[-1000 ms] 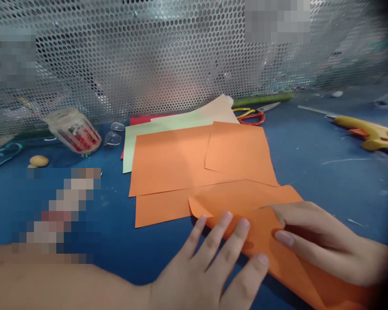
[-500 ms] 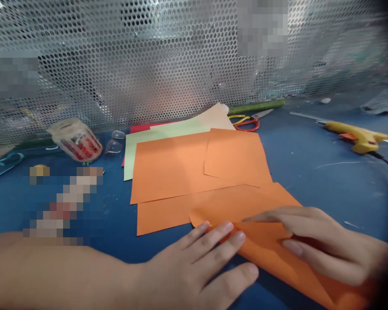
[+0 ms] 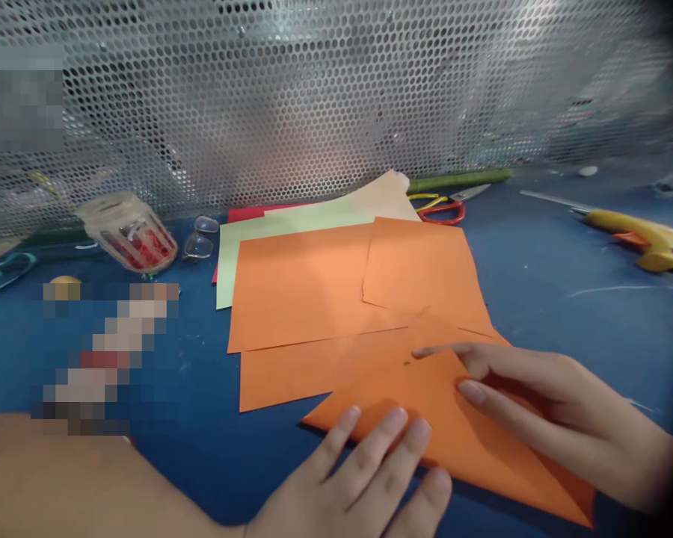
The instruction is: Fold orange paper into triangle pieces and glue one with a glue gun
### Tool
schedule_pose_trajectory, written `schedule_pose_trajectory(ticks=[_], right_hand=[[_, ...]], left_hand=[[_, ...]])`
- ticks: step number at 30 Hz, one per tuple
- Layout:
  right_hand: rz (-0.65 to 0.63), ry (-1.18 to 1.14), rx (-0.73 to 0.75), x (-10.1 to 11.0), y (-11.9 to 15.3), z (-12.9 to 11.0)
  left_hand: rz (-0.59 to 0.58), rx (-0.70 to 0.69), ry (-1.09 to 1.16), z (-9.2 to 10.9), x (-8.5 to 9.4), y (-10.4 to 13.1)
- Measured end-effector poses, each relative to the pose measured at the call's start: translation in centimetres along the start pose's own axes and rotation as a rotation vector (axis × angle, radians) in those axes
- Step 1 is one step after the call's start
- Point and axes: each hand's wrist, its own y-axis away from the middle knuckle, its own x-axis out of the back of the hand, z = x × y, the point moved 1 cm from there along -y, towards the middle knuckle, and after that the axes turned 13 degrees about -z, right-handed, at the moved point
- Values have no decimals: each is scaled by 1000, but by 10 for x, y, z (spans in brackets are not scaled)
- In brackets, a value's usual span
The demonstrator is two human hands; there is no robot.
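the left hand, fingers spread, rests on the near edge of a folded orange sheet; the right hand pinches its flap between thumb and forefinger. it lies on the blue tabletop, overlapping loose orange papers. beyond are scissors and a glue gun.

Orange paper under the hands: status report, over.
Left hand spread over near edge. Right hand, thumb and index finger on top. Orange paper folded, on table. Flat orange sheets crowd its far side.
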Motion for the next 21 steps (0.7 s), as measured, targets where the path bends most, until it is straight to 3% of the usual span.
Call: schedule_pose_trajectory(ticks=[3,8,11,15,21], right_hand=[[-81,-81,-34,5,-11,6],[2,-46,-55,3,-16,2],[-18,-17,-74,2,-20,1],[-73,-47,-182,4,-23,2],[-68,-98,-212,4,-10,6]], left_hand=[[-7,65,38,0,5,1],[-117,3,-40,-1,18,11],[-133,25,-83,-4,23,13],[-76,54,-84,-14,29,4],[14,45,-97,-28,34,-20]])
